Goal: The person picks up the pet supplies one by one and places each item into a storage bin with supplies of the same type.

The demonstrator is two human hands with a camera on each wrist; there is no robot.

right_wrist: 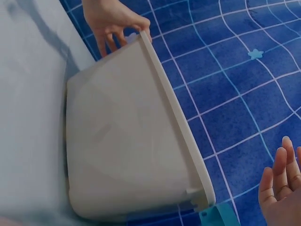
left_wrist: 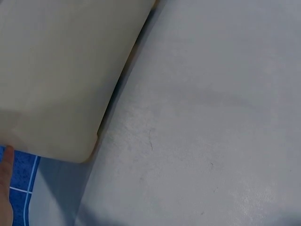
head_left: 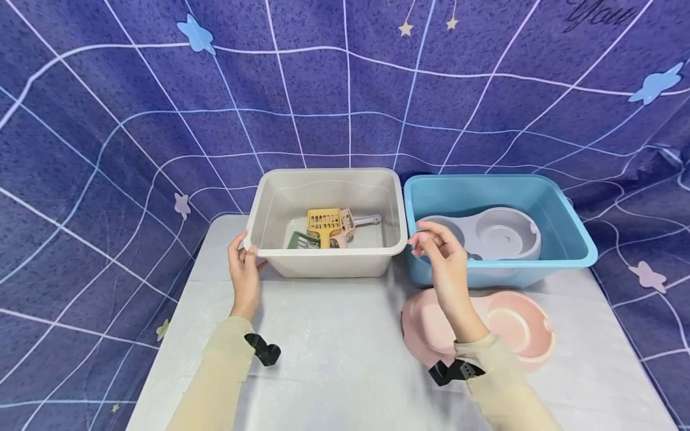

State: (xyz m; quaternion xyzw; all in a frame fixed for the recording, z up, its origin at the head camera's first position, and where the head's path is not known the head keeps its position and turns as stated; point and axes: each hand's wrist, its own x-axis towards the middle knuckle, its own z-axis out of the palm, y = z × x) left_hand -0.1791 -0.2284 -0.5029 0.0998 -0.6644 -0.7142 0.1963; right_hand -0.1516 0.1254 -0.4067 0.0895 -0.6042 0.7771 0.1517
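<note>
Beige plastic made up one litter tub [head_left: 329, 263], just left of one blue tub [head_left: 501, 276] that held one grey double bowl [head_left: 472, 232]. Inside the beige tub lay three scoops: one yellow [head_left: 323, 220], one pink [head_left: 347, 222], one green [head_left: 302, 240]. To its near right sat one pink double bowl [head_left: 426, 326]. The left hand [head_left: 244, 275] gripped its near-left corner; the right hand [head_left: 444, 254], fingers relaxed, grasped nothing beside its near-right corner.
</note>
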